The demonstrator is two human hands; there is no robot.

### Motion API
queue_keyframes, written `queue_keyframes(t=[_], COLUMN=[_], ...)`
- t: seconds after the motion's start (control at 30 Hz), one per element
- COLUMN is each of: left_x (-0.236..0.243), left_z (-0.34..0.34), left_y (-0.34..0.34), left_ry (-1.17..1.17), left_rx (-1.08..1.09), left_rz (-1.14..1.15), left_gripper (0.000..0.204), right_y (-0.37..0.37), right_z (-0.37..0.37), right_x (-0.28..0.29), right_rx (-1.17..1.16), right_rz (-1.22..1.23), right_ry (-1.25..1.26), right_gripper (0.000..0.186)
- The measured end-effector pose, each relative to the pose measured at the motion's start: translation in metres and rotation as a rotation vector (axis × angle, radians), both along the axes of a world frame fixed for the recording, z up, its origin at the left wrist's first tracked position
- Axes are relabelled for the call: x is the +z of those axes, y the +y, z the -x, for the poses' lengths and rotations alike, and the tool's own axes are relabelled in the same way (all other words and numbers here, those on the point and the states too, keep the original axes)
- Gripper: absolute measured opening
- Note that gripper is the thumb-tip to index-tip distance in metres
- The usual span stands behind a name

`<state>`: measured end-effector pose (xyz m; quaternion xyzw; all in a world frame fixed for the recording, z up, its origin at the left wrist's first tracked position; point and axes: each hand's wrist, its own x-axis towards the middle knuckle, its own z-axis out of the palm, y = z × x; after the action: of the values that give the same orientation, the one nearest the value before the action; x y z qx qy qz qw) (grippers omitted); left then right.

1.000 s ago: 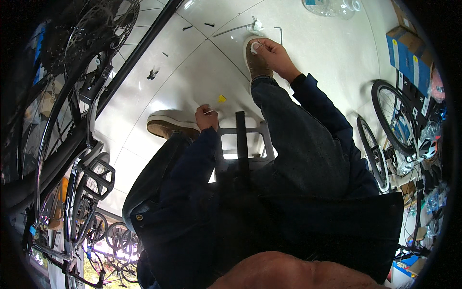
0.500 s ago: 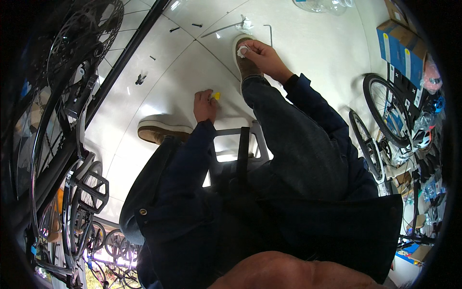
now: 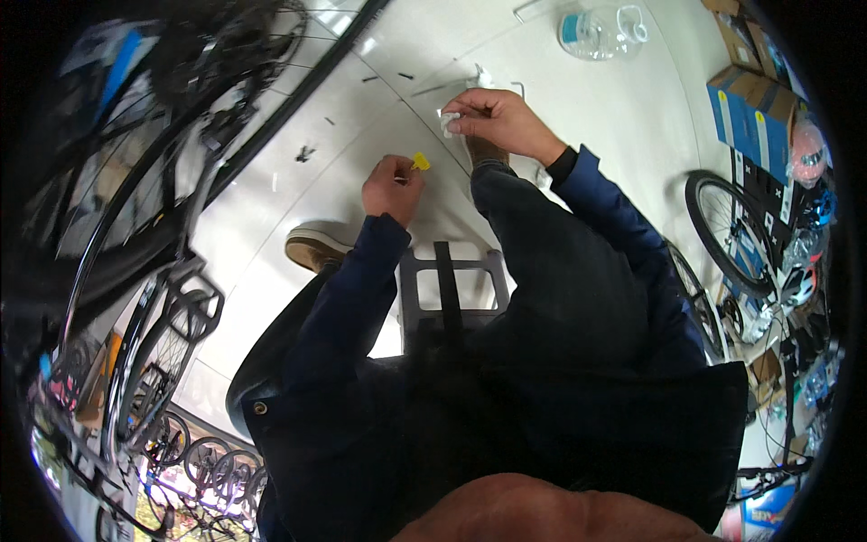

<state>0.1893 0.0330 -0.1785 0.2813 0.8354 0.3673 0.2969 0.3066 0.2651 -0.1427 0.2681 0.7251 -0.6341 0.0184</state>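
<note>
My left hand (image 3: 395,185) is closed on a small yellow piece (image 3: 421,162), held up between my knees above the floor. My right hand (image 3: 492,122), over my right shoe (image 3: 483,155), pinches a small white crumpled piece (image 3: 449,125). Beyond it lie long thin metal tools (image 3: 519,90) and a white scrap (image 3: 481,74), partly hidden. Several small dark bolts and parts (image 3: 304,154) are scattered on the tiled floor (image 3: 596,108). A grey plastic stool (image 3: 497,275) with a black strap shows between my legs.
A black bicycle (image 3: 194,303) with wheel, disc and pedal fills the left side. On the right are bicycle wheels (image 3: 722,230), blue cardboard boxes (image 3: 750,117) and helmets (image 3: 799,285). A clear plastic jug (image 3: 601,34) lies at the top.
My left hand has moved forward and now holds the yellow piece that lay on the floor. My right hand with the white piece has shifted left and down off the shoe's toe.
</note>
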Motion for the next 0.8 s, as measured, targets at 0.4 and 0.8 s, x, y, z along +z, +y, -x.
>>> queue_keyframes(t=[0.4,0.8], left_x=[0.295,0.316], left_z=[0.018,0.005], left_y=[-0.049,-0.13], left_ry=[-0.262,-0.208], left_rx=[0.086,0.113], left_rz=[-0.484,-0.753], left_gripper=[0.014,0.017], right_y=[-0.077,-0.17], right_z=[0.03,0.019], right_x=[0.307,0.336], right_rx=[0.492,0.42], right_rz=[-0.523,-0.504], right_ry=[0.432,0.587], right_gripper=[0.026,0.024])
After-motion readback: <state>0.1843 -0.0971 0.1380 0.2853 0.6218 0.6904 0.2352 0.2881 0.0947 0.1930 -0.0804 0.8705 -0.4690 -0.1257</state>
